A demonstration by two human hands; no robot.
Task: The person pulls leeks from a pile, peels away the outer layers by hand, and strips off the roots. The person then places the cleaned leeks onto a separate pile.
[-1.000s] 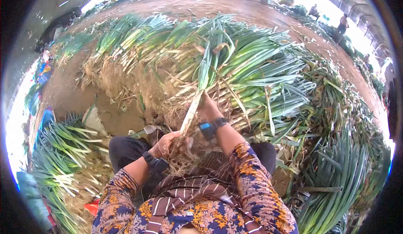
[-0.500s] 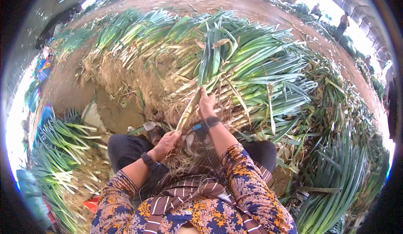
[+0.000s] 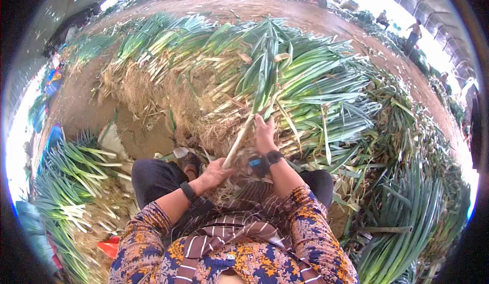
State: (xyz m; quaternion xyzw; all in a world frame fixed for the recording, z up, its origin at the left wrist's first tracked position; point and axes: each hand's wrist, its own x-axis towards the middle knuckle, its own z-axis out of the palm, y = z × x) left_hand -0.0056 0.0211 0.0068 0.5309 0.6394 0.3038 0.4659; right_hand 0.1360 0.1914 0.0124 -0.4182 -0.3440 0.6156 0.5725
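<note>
A long leek (image 3: 238, 145) slants up and away in front of me, white stalk towards me and green leaves at the far end. My left hand (image 3: 214, 174) is closed round its lower, root end, above my lap. Higher up, where white turns to green, my right hand (image 3: 265, 133) is closed at the stalk, with thumb and fingers against it. The roots below my left hand are partly hidden and blurred. Behind both hands lies a broad heap of leeks (image 3: 321, 80), their hairy brown roots (image 3: 193, 111) turned towards me.
At my left lie several leeks (image 3: 86, 167) with pale stalks. Stripped leaves (image 3: 402, 207) are piled at my right, beside a short bar (image 3: 384, 229). A red-orange object (image 3: 108, 247) sits low on the left. Two people (image 3: 413, 37) are far off at the upper right.
The leek's stalk has turned from brownish to clean white. Both hands and the leek have shifted slightly right, and my right hand has come a little lower.
</note>
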